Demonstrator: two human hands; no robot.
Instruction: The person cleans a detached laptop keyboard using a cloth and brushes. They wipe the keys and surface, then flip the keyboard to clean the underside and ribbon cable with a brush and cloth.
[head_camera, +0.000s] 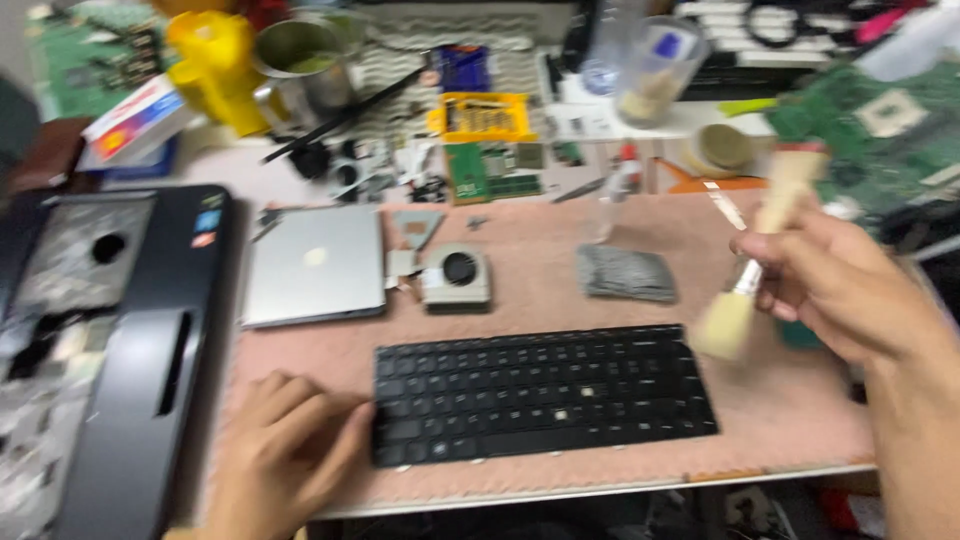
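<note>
A: What's nearest?
B: The left hand (285, 450), fingers loosely curled, holding nothing, rests on the pink mat (800, 400) and touches the left edge of the black keyboard (540, 390) lying flat there.
A: And the other?
B: The right hand (840, 280) grips a wooden-handled brush (750, 280), tilted, its pale bristles over the keyboard's right end.
A: Farther back?
B: A cooling fan (457, 275), a silver panel (315, 265), a grey pad (627, 272), then 1 yellow box (483, 116) amid blurred clutter
</note>
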